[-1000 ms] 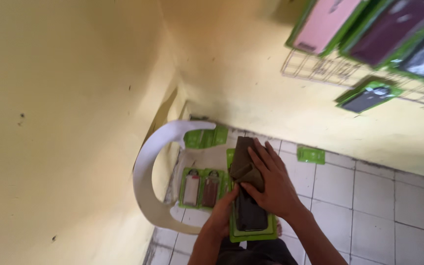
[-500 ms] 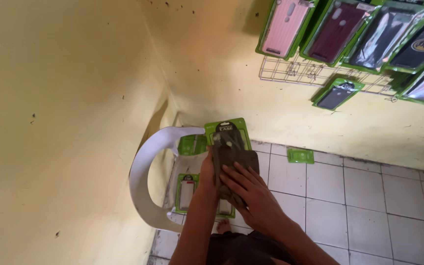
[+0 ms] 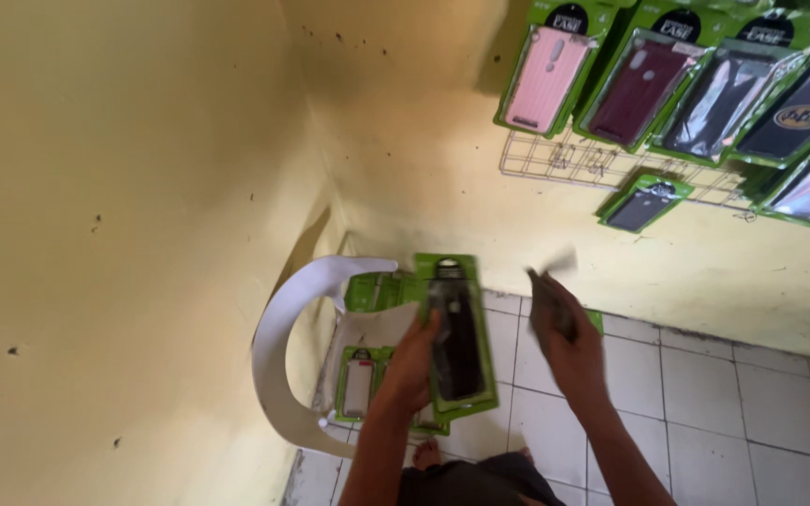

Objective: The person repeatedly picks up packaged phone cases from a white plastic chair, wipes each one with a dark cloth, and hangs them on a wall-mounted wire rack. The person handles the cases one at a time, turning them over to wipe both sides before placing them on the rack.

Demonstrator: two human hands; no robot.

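Observation:
My left hand holds a green packaged phone case with a dark case inside, raised upright over the white plastic chair. My right hand is off to the right of it, blurred, gripping a small dark cloth-like piece; I cannot make out exactly what it is. More green packaged cases lie on the chair seat below my left hand.
A white wire rack on the yellow wall carries several green packaged phone cases at the upper right. The chair stands in the corner against the left wall. White floor tiles spread to the right. My foot shows below.
My hands have come apart: the right hand has moved off the package to the right with the dark piece, while the left hand lifted the package higher. The view tilted up towards the rack.

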